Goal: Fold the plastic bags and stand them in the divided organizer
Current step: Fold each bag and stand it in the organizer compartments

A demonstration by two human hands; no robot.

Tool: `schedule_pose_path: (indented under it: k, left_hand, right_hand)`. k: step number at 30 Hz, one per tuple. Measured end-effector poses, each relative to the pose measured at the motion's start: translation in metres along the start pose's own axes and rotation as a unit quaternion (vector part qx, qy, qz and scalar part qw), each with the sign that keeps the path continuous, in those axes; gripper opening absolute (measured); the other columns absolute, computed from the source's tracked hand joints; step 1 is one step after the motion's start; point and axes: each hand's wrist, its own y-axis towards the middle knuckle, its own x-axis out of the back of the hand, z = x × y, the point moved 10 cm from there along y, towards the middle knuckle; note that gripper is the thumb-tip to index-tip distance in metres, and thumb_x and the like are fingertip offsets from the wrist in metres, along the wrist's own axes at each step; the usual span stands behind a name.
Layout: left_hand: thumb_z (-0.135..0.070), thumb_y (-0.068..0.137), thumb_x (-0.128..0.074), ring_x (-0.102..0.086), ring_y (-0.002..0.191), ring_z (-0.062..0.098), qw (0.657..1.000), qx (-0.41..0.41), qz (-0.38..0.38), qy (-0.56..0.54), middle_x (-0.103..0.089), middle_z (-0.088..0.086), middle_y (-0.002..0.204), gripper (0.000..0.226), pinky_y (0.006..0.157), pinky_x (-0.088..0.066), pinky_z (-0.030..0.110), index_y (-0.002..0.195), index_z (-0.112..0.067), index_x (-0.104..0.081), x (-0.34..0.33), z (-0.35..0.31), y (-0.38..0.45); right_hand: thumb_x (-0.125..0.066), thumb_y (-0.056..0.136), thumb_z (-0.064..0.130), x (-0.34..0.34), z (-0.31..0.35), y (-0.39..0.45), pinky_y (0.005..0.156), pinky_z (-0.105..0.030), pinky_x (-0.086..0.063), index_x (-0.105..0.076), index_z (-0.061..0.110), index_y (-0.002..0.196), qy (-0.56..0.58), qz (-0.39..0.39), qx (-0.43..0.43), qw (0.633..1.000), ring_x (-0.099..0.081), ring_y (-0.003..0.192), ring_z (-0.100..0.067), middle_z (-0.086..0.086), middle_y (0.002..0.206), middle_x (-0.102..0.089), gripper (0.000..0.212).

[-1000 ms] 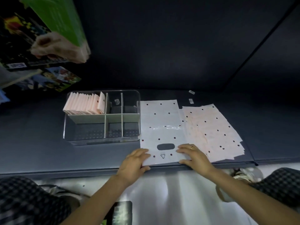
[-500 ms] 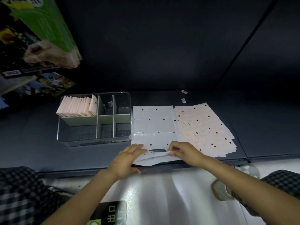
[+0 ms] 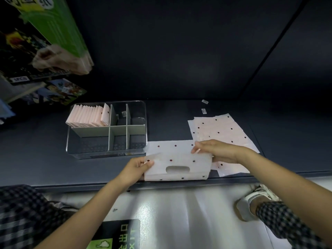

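Both hands pinch the bag (image 3: 177,163) at its lifted edge — left hand (image 3: 133,168) on the left corner, right hand (image 3: 214,151) on the right. Its long side runs left-right at the shelf (image 3: 287,141) front; the organizer (image 3: 107,129) sits just behind-left — nearer the left hand.

Dark blue-grey matte shelf surface (image 3: 179,114) spans middle of view, front edge running 9 to 3 o'clock. Dark navy back panel (image 3: 170,51) rises behind, toward 12 o'clock; thin diagonal seam at 1 to 2 o'clock. Glossy pale grey floor (image 3: 179,212) at 6 o'clock, streaked with reflected light. Colourful printed packages (image 3: 27,56) hang at 10 o'clock, green box (image 3: 53,24) above them. Lighting dim.
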Motion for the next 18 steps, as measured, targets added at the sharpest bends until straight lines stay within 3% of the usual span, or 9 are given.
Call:
schedule_pose_path:
  k: [2, 4, 6, 10, 13, 16, 18]
  left_hand:
    - [-0.014, 0.097, -0.05, -0.069, 0.077, 0.011, 0.996, -0.019, -0.079, -0.026, -0.073, -0.001, 0.086, 0.022, 0.072, -0.058, 0.029, 0.11, -0.004, -0.065, 0.011, -0.001, 0.003]
    - [-0.013, 0.096, -0.05, -0.066, 0.085, 0.017, 0.988, -0.064, -0.141, -0.004, -0.071, 0.003, 0.092, 0.018, 0.086, -0.053, 0.039, 0.102, -0.011, -0.067, 0.018, -0.009, 0.004]
    - [-0.014, 0.096, -0.053, -0.065, 0.096, 0.022, 0.973, -0.12, -0.185, 0.068, -0.069, 0.004, 0.1, 0.016, 0.092, -0.049, 0.04, 0.106, -0.019, -0.064, 0.02, -0.02, 0.003]
    - [-0.019, 0.092, -0.059, -0.05, 0.114, 0.014, 0.881, -0.246, -0.277, 0.294, -0.053, -0.003, 0.127, 0.039, 0.094, -0.044, 0.031, 0.129, -0.019, -0.05, 0.011, -0.041, -0.011]
    - [-0.018, 0.089, -0.063, -0.047, 0.122, 0.018, 0.827, -0.316, -0.189, 0.425, -0.053, 0.0, 0.131, 0.037, 0.1, -0.042, 0.031, 0.126, -0.017, -0.056, -0.027, -0.035, -0.012]
    - [-0.022, 0.086, -0.067, -0.047, 0.129, 0.024, 0.802, -0.303, -0.097, 0.506, -0.053, 0.004, 0.136, 0.038, 0.104, -0.042, 0.041, 0.123, -0.014, -0.061, -0.051, -0.006, -0.008]
    - [-0.032, 0.083, -0.07, -0.045, 0.131, 0.025, 0.761, -0.294, -0.055, 0.575, -0.05, 0.004, 0.139, 0.049, 0.104, -0.041, 0.047, 0.127, -0.014, -0.059, -0.06, 0.012, -0.008]
  right_hand:
    - [-0.064, 0.079, 0.05, 0.009, 0.007, 0.007, 0.079, -0.022, -0.052, -0.066, 0.021, 0.107, 0.029, -0.023, 0.019, 0.999, -0.065, 0.098, -0.011, 0.005, 0.107, -0.069, 0.04]
    - [-0.071, 0.082, 0.028, 0.019, 0.008, 0.018, 0.084, -0.027, -0.055, -0.066, 0.012, 0.105, 0.023, -0.069, 0.037, 0.997, -0.067, 0.096, -0.019, -0.005, 0.104, -0.07, 0.029]
    - [-0.069, 0.084, 0.013, 0.032, 0.004, 0.03, 0.089, -0.032, -0.054, -0.065, 0.001, 0.101, 0.024, -0.138, 0.041, 0.989, -0.066, 0.094, -0.025, -0.014, 0.103, -0.069, 0.021]
    - [-0.067, 0.085, 0.012, 0.043, -0.004, 0.05, 0.093, -0.04, -0.048, -0.065, -0.001, 0.097, -0.024, -0.236, 0.029, 0.971, -0.062, 0.093, -0.028, -0.019, 0.105, -0.066, 0.017]
    - [-0.066, 0.086, 0.016, 0.049, -0.01, 0.063, 0.094, -0.037, -0.047, -0.065, 0.001, 0.102, -0.068, -0.283, 0.012, 0.956, -0.061, 0.101, -0.031, -0.015, 0.108, -0.066, 0.022]
    - [-0.066, 0.086, 0.017, 0.05, -0.015, 0.074, 0.081, -0.026, -0.044, -0.066, 0.003, 0.101, -0.089, -0.291, 0.004, 0.953, -0.059, 0.092, -0.024, -0.012, 0.102, -0.066, 0.021]
    - [-0.066, 0.086, 0.018, 0.049, -0.018, 0.081, 0.075, -0.023, -0.04, -0.066, 0.004, 0.1, -0.096, -0.287, 0.002, 0.953, -0.056, 0.087, -0.021, -0.008, 0.096, -0.064, 0.019]
